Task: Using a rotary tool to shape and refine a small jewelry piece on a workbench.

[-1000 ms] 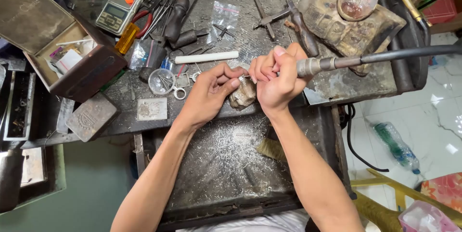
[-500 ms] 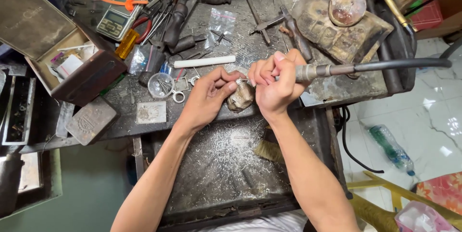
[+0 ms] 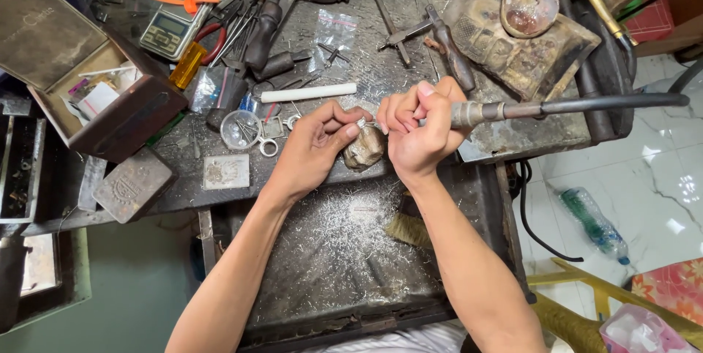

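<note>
So the cluttered counter (image 3: 410, 67) is under everything, the right hand (image 3: 421, 133) is wrapped tight round the rotary handpiece (image 3: 483, 113) whose long axis runs out rightward, tip aimed left at a tiny metal piece (image 3: 361, 124) pinched in the left hand (image 3: 318, 149) fingers over the worn peg (image 3: 364, 149).

Mid-frame, the left hand (image 3: 316, 149) pinched a small silver piece (image 3: 360, 124) over the worn bench peg (image 3: 364, 149), fingertips tight. The right hand (image 3: 419, 132) gripped the rotary handpiece (image 3: 476, 113), its flexible shaft (image 3: 615, 102) running off to the right edge. Below them sat a tray (image 3: 329, 250) dusted with metal filings. A white stick (image 3: 308, 92) lay just above the hands, and an open box (image 3: 95, 97) sat upper left.
</note>
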